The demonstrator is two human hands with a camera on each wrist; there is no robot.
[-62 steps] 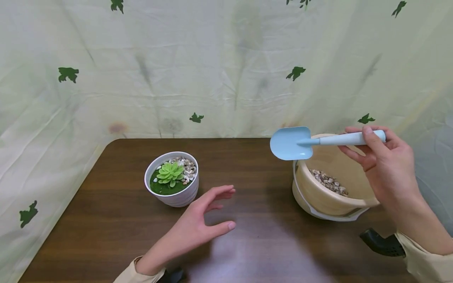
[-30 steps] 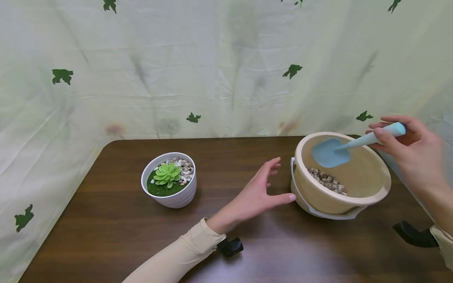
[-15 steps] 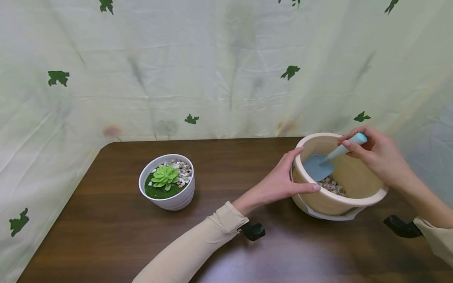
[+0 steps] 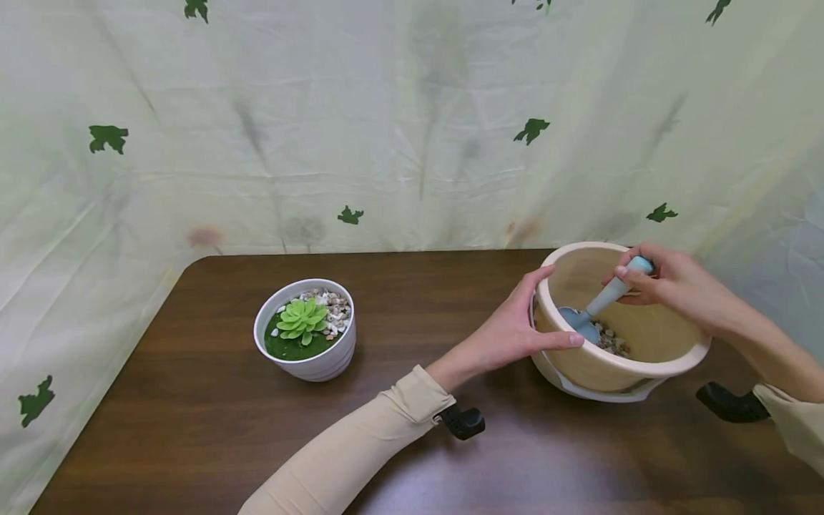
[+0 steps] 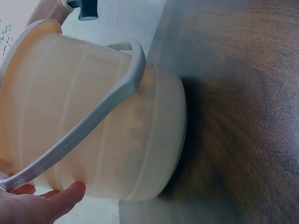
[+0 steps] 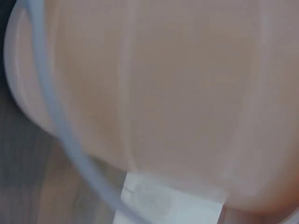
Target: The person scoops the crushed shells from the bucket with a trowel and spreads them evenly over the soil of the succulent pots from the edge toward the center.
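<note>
Brown tabletop (image 4: 193, 429): left fingers (image 4: 531, 283) hold 1 bucket (image 4: 605, 376), right fingers (image 4: 644, 282) 1 trowel (image 4: 600, 301).

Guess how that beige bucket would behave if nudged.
The bucket would probably slide rather than roll, since it stands upright. It seems light for its size, holding only a low heap of pebbles. Its lowered handle may swing.

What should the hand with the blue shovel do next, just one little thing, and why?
Probably the right hand should slide the blue shovel under the small stones, because it already tips down toward them inside the bucket, and the left hand touches the bucket's side, which may help keep it steady.
</note>
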